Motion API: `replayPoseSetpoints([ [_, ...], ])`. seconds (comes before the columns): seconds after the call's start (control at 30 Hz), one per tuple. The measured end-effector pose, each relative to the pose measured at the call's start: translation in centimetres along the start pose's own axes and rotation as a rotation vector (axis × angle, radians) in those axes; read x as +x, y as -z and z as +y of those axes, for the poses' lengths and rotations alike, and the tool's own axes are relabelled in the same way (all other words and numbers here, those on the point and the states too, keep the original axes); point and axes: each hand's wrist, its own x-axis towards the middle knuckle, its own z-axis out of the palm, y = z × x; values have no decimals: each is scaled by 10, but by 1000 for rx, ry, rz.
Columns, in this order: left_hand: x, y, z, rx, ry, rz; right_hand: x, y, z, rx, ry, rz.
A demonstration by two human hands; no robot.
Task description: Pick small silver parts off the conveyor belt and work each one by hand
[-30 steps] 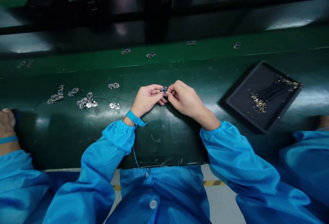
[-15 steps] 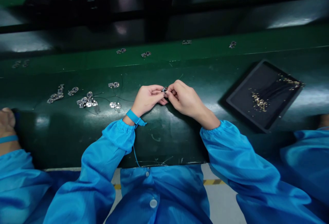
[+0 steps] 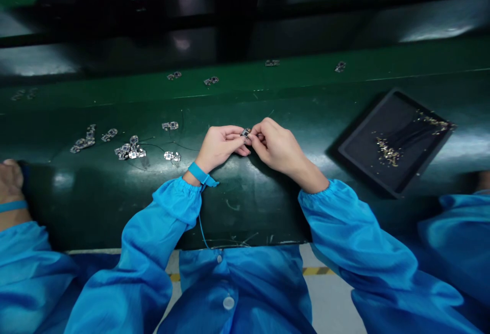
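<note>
My left hand pinches a small circuit board between thumb and fingers, above the green bench. At the board's right edge, my right hand has its thumb and forefinger pressed together; whatever sits between those tips is too small to make out. Left of my hands lie more small circuit boards, among them a cluster and two single boards, one upper and one lower. Thin dark wires trail from some of them. A blue strap circles my left wrist.
On the right, a black tray holds thin dark leads with gold-coloured ends. Several boards lie on a brighter green strip beyond the bench. Co-workers flank me: a hand at left, a blue sleeve at right.
The boards on the far green strip have shifted slightly left, while those on the bench keep their places. Both my hands stay nearly still around the held board.
</note>
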Motion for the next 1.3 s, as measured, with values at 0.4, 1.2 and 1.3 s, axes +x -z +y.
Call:
replayPoseSetpoints([
  [0.4,0,0,0,39,-8,28,1,2,-2,66,-13,62],
  [1.2,-1,6,1,52,-31,-65,3,3,-5,278,-220,-25],
  [1.3,-1,6,0,88,-31,-90,3,4,-4,334,-238,-69],
])
